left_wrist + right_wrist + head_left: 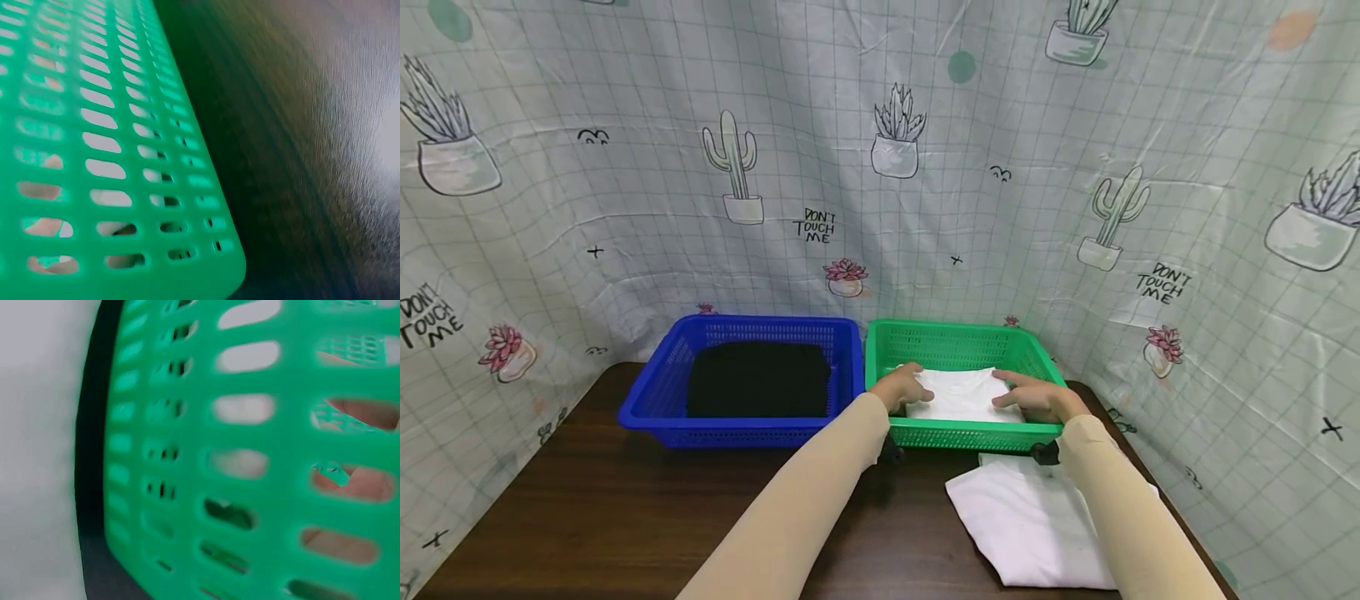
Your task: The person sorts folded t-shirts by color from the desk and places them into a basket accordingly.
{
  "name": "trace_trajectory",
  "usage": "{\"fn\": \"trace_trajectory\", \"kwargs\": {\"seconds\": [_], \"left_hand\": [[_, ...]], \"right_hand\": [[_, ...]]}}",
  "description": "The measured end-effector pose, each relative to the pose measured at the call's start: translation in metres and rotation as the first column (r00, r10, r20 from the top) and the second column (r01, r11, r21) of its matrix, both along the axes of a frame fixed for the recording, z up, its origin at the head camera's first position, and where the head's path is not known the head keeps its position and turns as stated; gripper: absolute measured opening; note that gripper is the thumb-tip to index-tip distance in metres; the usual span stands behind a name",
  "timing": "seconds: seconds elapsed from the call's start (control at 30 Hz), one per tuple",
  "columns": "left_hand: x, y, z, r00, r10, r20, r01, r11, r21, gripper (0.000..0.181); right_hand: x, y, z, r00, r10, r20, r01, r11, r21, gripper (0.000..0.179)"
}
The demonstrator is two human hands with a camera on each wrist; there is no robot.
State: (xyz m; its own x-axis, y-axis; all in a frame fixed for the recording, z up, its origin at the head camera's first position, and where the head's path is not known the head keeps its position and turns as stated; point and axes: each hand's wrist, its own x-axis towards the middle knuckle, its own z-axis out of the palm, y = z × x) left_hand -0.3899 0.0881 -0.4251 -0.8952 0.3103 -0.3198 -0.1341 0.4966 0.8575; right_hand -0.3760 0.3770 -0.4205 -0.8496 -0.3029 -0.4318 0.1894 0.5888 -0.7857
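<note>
A folded white cloth (pixel 964 393) lies inside the green basket (pixel 977 435) in the head view. My left hand (pixel 901 388) reaches over the near rim and touches the cloth's left side, thumb and fingers apart. At the cloth's right side rests my right hand (pixel 1033 397), its index finger stretched toward the far corner and the thumb lower on the cloth. Both wrist views look through the slotted wall of the green basket (pixel 69 206). Parts of the right-hand fingers (pixel 356 484) show through the slots in the right wrist view.
A blue basket (pixel 741 423) holding folded black cloth (pixel 760 379) stands left of the green one. Another folded white cloth (pixel 1030 525) lies on the dark wooden table (pixel 587 508), partly under my right forearm. A patterned curtain (pixel 880 217) hangs behind.
</note>
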Motion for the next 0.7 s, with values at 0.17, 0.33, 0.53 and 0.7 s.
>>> {"fn": "trace_trajectory", "kwargs": {"seconds": [0.17,0.33,0.53,0.7], "left_hand": [[0.008,-0.005,0.011,0.999,-0.041,-0.009,0.041,0.999,0.026,0.068],[0.021,-0.014,0.030,0.994,-0.092,-0.054,0.094,0.995,0.032,0.067],[0.034,-0.024,0.050,0.976,-0.125,-0.176,0.132,0.991,0.026,0.063],[0.057,-0.032,0.064,0.956,-0.152,-0.252,0.174,0.983,0.065,0.061]], "right_hand": [[0.007,0.000,0.012,1.000,0.024,0.014,-0.024,1.000,0.002,0.090],[0.019,0.004,0.031,0.996,0.086,-0.030,-0.084,0.995,0.054,0.083],[0.048,0.012,0.059,0.969,0.157,-0.190,-0.134,0.982,0.130,0.072],[0.083,0.031,0.076,0.918,0.192,-0.347,-0.149,0.978,0.147,0.063]]}}
